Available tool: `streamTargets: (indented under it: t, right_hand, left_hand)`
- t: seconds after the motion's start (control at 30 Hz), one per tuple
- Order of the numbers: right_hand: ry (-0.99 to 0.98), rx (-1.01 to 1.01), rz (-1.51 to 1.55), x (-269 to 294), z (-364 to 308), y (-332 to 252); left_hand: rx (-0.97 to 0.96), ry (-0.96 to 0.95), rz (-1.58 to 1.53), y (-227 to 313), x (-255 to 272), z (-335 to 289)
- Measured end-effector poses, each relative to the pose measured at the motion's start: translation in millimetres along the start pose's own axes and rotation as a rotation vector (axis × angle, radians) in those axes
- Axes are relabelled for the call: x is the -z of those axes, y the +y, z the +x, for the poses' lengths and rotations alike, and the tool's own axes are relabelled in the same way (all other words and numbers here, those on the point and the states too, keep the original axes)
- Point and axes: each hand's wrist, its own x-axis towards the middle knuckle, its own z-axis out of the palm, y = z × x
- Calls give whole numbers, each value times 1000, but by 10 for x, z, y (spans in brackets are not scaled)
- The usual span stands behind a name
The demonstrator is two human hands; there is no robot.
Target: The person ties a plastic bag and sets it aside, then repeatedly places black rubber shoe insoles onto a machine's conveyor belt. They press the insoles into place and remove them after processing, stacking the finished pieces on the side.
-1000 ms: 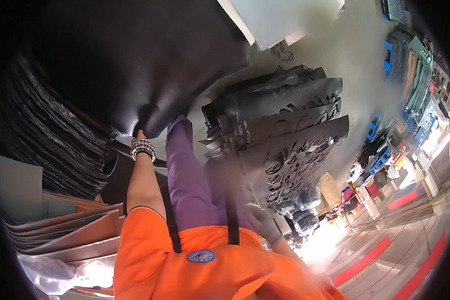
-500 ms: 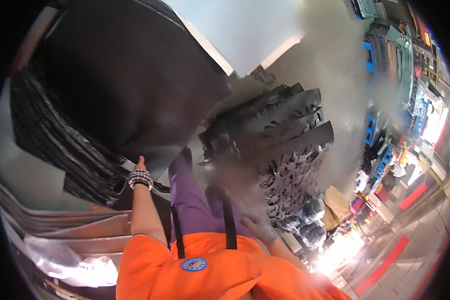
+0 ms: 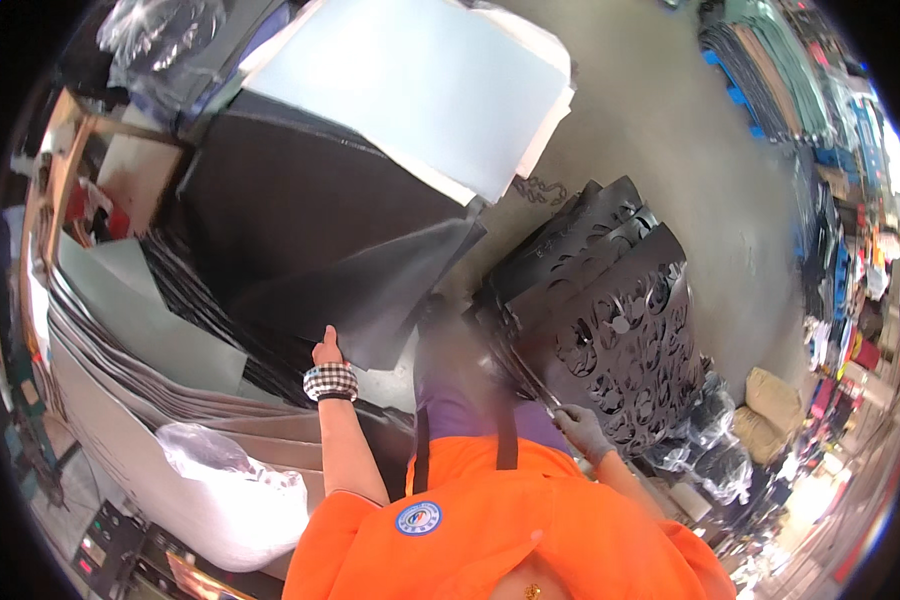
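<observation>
My left hand (image 3: pixel 328 348), with a black-and-white checked band at the wrist, grips the near edge of a large black sheet (image 3: pixel 370 300). Its thumb is on top and its other fingers are hidden. The sheet's near corner is lifted and curled above a stack of black sheets (image 3: pixel 300 190). To the right, my right hand (image 3: pixel 582 430) in a grey glove is closed at the near edge of a perforated black sheet (image 3: pixel 610 340). Several such sheets full of cut-out holes overlap there.
Pale blue-white sheets (image 3: pixel 420 90) lie at the far end of the black stack. Brown-grey sheets (image 3: pixel 120 360) and clear plastic (image 3: pixel 202 448) are at the left. Bundles in plastic (image 3: pixel 722 470) and a tan sack (image 3: pixel 770 415) stand at the right, shelving goods beyond.
My right hand has moved from in front of my body to the perforated sheets' edge. My left hand still holds the black sheet, whose corner now curls up more. The view has shifted.
</observation>
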Motion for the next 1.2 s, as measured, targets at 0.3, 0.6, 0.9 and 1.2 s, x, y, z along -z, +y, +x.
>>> streamTargets:
  t: [0.3,0.6,0.9,1.2]
  right_hand:
    - [167,-58,224,475,-177,395]
    - [251,-56,280,419,-384,864]
    - [287,-9,271,406,-436,960]
    - [290,-53,327,503,-343,1225]
  left_hand:
    - [-137,-53,-195,568,302,-374]
    - [-150,-101,-319,1121,395,-551]
    - [-288,-59,-212,1518,463,-1006]
    - [-568,14,113,1914,720,-1608]
